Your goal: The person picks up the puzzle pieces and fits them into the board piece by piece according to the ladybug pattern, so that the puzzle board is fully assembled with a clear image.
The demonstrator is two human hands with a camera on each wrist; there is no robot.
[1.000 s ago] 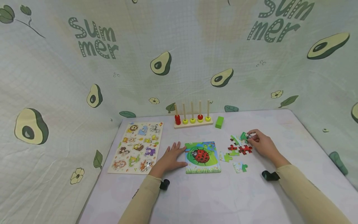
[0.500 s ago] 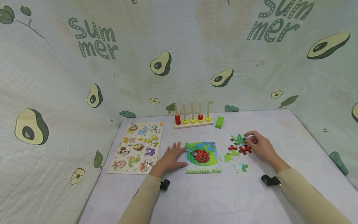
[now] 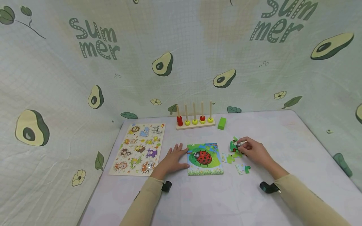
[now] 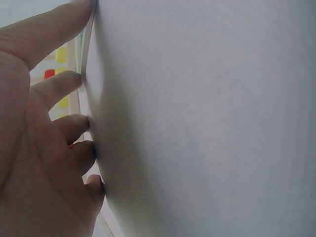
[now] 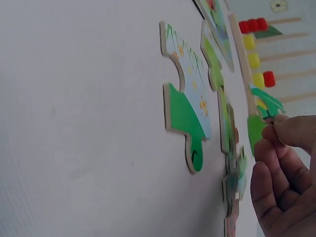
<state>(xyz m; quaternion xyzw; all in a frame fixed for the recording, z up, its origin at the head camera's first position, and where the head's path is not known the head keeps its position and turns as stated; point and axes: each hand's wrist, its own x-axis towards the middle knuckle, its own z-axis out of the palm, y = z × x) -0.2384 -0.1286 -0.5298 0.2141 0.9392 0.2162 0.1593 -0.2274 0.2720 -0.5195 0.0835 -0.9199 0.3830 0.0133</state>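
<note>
My left hand [image 3: 172, 159] lies with spread fingers on the table, thumb and fingertips at the left edge of a square ladybug puzzle board [image 3: 205, 171]. In the left wrist view the fingers [image 4: 66, 84] reach down to the tabletop. Between thumb and fingertips, my right hand [image 3: 258, 154] pinches a green puzzle piece [image 5: 266, 98], raised off the table and tilted. Below it lie several loose pieces, partly hidden by that hand. Nearer the board is a white-and-green piece [image 3: 228, 158]; another puzzle piece [image 3: 242, 169] with grass and flowers lies closer to me.
An animal puzzle board [image 3: 138, 150] lies at the left. At the back stands a wooden peg counter [image 3: 195, 126] with red and yellow beads, and beside it a green block [image 3: 222, 123]. A patterned cloth [image 3: 192, 47] hangs behind the table.
My right hand has lifted the green puzzle piece from the loose pile and carried it left, toward the ladybug board. The left hand and the board have stayed in place.
</note>
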